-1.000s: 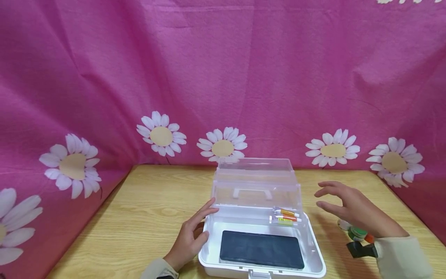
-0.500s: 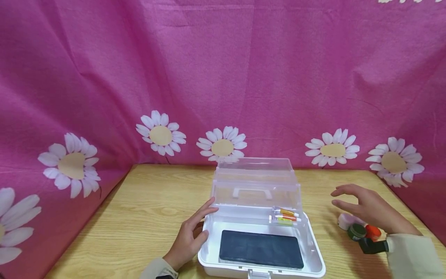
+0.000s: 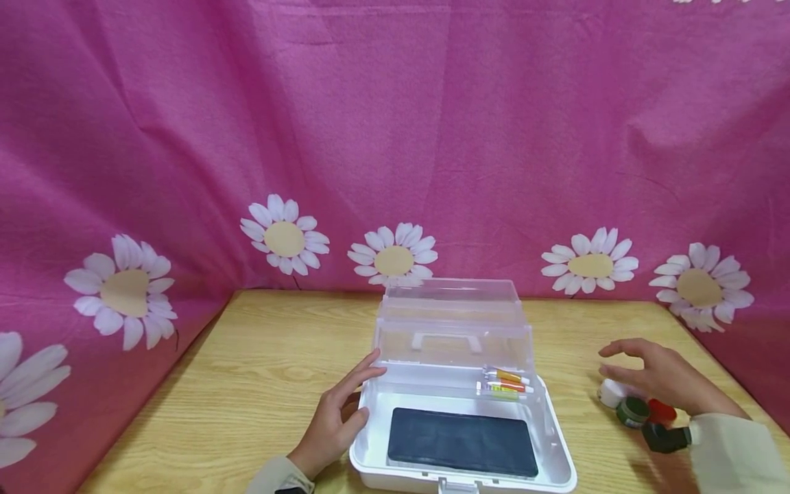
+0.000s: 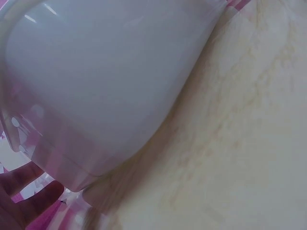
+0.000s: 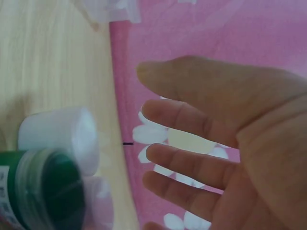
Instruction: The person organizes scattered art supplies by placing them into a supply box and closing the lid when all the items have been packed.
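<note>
At the far left, a pink cloth printed with white daisies slopes down beside a wood-grain table. Next comes the person's left hand, laid along the left side of a white box; its fingers reach out along the edge by the lid and the thumb lies at the rim, touching it without clenching. The box sits at the near edge of view, its clear lid thrown back and leaning away. A dark, flat slab lies on the box floor, and small orange, red and yellow tubes rest together toward the back right, seen through clear plastic. Right of the box, apart from it, a white jar, a green jar and a red container cluster on the table; the right wrist view also shows a pale pinkish container behind the green one. Farthest right, the person's right hand hangs over the cluster, thumb and fingers parted, grasping nothing, below it a black strap at the pale sleeve.
</note>
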